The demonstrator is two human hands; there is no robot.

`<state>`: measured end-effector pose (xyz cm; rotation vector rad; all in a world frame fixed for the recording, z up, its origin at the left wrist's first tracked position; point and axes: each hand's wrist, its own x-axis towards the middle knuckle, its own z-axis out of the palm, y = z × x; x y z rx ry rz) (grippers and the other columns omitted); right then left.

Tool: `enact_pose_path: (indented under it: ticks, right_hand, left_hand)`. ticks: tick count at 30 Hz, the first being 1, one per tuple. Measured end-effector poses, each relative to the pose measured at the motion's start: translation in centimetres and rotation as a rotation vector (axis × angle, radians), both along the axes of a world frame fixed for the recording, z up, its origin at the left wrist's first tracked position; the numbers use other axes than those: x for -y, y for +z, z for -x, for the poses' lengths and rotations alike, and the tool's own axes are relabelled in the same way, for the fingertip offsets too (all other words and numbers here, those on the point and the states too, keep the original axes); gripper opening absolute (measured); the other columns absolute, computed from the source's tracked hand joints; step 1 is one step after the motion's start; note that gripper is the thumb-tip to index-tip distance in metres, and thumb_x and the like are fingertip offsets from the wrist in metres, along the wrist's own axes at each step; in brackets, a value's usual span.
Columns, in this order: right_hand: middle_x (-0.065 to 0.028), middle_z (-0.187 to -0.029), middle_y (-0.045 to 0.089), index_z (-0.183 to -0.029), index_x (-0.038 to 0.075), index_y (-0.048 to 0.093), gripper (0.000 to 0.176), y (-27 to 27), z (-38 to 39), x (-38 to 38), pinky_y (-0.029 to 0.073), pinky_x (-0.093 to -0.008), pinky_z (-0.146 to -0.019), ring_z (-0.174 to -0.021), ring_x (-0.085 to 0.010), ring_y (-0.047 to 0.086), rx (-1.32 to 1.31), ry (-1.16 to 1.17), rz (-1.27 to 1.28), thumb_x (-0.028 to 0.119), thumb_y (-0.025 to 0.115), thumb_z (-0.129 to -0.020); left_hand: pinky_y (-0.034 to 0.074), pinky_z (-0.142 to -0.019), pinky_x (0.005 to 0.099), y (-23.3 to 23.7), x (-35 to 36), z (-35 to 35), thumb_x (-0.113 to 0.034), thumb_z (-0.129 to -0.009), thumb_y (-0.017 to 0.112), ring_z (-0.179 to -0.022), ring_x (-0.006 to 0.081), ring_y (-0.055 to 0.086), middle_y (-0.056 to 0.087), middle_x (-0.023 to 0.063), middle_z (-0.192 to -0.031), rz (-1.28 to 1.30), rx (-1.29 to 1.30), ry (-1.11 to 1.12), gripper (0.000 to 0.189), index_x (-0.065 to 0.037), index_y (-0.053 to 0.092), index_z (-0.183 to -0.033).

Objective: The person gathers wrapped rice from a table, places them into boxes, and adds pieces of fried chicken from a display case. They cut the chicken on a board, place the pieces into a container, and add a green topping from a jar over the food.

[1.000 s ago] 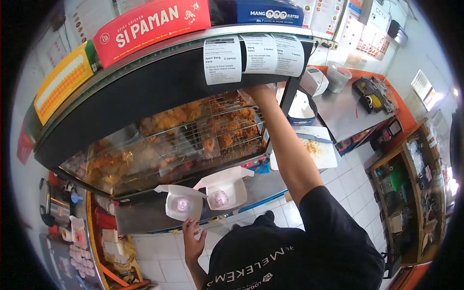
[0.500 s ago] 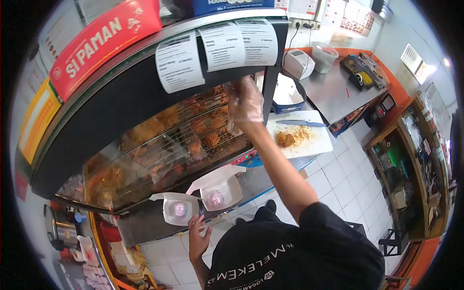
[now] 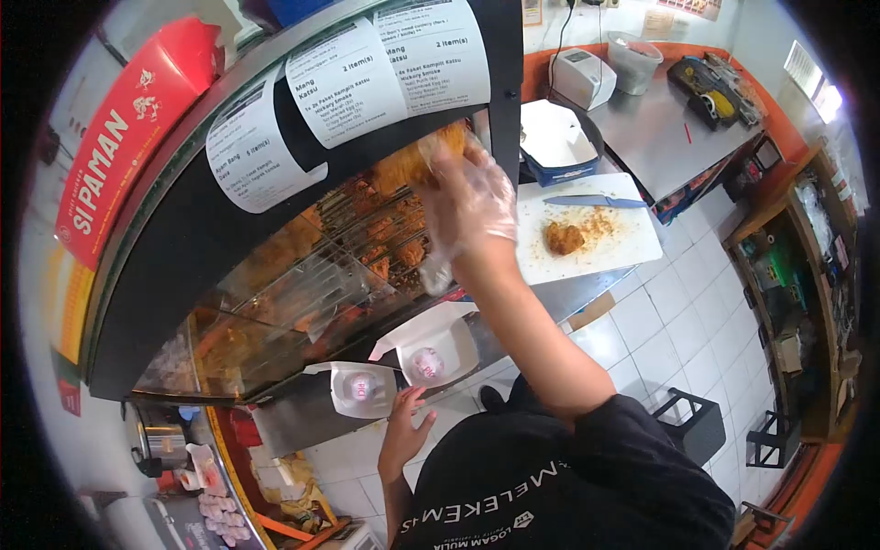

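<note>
I hold a piece of fried chicken (image 3: 429,154) in my right hand (image 3: 469,206). The hand wears a thin clear glove, and its fingers are closed around the chicken. The chicken is up high, at the front of the glass case (image 3: 275,302), just under the paper slips (image 3: 348,82) stuck on its black top edge. More fried chicken lies on the wire racks (image 3: 385,229) inside.

Lower down, my left hand (image 3: 408,429) is open with its fingers spread. It holds nothing. Its fingertips are just below an open white box (image 3: 362,390). A second open box (image 3: 433,359) sits right beside that one. Each box has a round pink and white thing in it.

To the right, a white cutting board (image 3: 632,247) lies on the desk (image 3: 550,302). On the board are another chicken piece (image 3: 564,238), some crumbs and a blue knife (image 3: 591,201). A red box (image 3: 119,165) sits on top of the case.
</note>
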<state>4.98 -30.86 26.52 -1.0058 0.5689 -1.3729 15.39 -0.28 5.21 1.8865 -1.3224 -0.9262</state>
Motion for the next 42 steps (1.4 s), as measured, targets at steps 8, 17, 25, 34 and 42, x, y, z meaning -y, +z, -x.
enact_pose_path:
  ticks: [8,17,25,34,42]
  right_hand:
    - [-0.0139,-0.140,0.060,-0.146,-0.002,0.048,0.071,-9.7,14.9,-3.9,0.048,-0.0345,-0.105,-0.123,-0.0250,0.060,0.062,0.501,-0.573,0.033,0.073,-0.090]
    - [-0.0113,-0.131,0.067,-0.141,0.001,0.055,0.057,-32.9,23.4,9.4,0.051,-0.0384,-0.098,-0.119,-0.0243,0.064,-0.220,-0.204,-0.588,0.028,0.067,-0.092]
    - [-0.0246,-0.116,0.070,-0.127,0.000,0.066,0.062,-29.7,17.6,12.8,0.052,-0.0465,-0.097,-0.105,-0.0409,0.067,-1.511,-0.414,-0.102,0.043,0.073,-0.084]
    - [-0.0151,-0.102,0.074,-0.110,-0.001,0.071,0.021,-10.3,9.3,-5.1,0.057,-0.0375,-0.082,-0.092,-0.0252,0.072,-0.868,0.210,0.330,0.015,0.069,-0.097]
    - [-0.0175,-0.135,0.061,-0.136,0.010,0.060,0.044,2.0,-2.3,1.5,0.046,-0.0425,-0.105,-0.125,-0.0349,0.059,-1.272,-0.249,0.975,0.021,0.065,-0.094]
  left_hand:
    - [0.053,-0.095,0.0416,-0.1,-2.4,0.9,-0.018,-0.092,0.075,-0.113,0.0279,0.065,0.057,0.0150,-0.138,-0.115,-0.092,0.107,0.057,-0.010,0.053,-0.144]
    - [0.054,-0.094,0.0420,0.7,-3.8,-0.4,-0.017,-0.092,0.074,-0.114,0.0299,0.067,0.060,0.0165,-0.135,-0.232,0.010,0.081,0.057,-0.007,0.052,-0.144]
    - [0.052,-0.099,0.0419,1.7,-3.5,-0.9,-0.019,-0.093,0.074,-0.115,0.0298,0.066,0.060,0.0166,-0.135,-0.213,0.037,0.073,0.059,-0.007,0.051,-0.145]
    - [0.050,-0.101,0.0426,-2.3,-5.9,0.2,-0.021,-0.093,0.073,-0.113,0.0328,0.065,0.060,0.0188,-0.133,-0.218,-0.056,0.101,0.057,-0.006,0.051,-0.144]
    - [0.049,-0.101,0.0428,-2.0,-4.0,0.9,-0.018,-0.093,0.073,-0.115,0.0349,0.064,0.060,0.0197,-0.129,-0.075,-0.094,0.052,0.059,-0.007,0.050,-0.146]
